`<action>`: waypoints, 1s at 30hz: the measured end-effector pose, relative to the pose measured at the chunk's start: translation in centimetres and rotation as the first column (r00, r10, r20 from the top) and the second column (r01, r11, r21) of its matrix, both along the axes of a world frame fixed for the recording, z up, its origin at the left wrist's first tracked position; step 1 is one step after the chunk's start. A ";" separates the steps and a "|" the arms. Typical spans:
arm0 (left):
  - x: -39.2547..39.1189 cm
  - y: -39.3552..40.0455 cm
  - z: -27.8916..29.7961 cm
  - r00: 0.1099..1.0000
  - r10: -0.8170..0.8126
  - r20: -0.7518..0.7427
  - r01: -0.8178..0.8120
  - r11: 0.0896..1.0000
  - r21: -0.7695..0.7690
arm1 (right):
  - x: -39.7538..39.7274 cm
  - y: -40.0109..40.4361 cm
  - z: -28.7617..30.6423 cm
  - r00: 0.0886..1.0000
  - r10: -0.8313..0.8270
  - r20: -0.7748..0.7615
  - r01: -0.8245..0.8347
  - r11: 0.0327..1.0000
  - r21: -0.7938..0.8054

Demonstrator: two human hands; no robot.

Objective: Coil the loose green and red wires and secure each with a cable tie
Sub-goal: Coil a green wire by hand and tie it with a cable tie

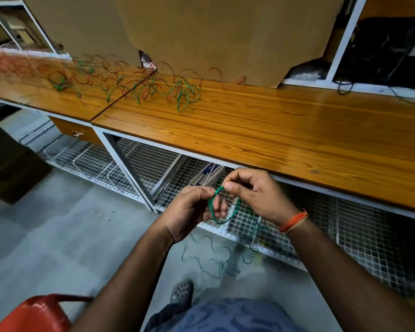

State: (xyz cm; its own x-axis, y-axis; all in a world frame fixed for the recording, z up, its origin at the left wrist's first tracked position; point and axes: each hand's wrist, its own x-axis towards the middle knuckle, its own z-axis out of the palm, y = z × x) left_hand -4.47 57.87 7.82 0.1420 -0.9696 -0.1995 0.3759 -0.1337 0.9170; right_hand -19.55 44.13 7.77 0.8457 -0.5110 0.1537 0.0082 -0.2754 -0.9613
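Green wire [222,219] held below the worktop [273,130] edge, one loop formed; left hand [189,209] and right hand [254,192] both pinch it. Tail trails on floor. Keep loops even, stacked; feed slack steadily.

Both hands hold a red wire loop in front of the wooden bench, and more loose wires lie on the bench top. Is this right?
Not quite: the head view shows the wire loop is green, not red. Both the left hand and right hand hold it, and loose wires lie on the bench top.
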 end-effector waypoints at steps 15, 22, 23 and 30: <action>11.2 -0.7 -0.8 0.973 -0.072 -0.221 0.081 0.996 0.033 | 11.2 2.1 -0.1 0.987 -0.162 -0.008 0.161 0.985 -0.068; 15.5 -0.5 -1.5 0.977 -0.123 -0.177 0.122 0.992 -0.014 | 14.5 3.1 -1.2 0.963 -0.268 0.014 0.268 0.963 -0.015; 15.7 -0.5 -1.6 0.978 -0.138 -0.158 0.134 0.990 -0.036 | 14.8 3.3 -1.3 0.962 -0.272 0.023 0.271 0.962 0.009; 16.7 -0.7 -1.7 0.948 -0.184 -0.260 0.170 0.983 -0.076 | 14.7 4.1 -2.7 0.959 -0.282 0.022 0.277 0.953 0.126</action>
State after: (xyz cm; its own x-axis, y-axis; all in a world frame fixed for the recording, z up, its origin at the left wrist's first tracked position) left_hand 12.28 57.22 6.17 -0.0838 -0.9843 -0.1554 0.5809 -0.1749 0.7950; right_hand -4.86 48.21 5.10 0.6609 -0.7429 0.1065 -0.0139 -0.1540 -0.9880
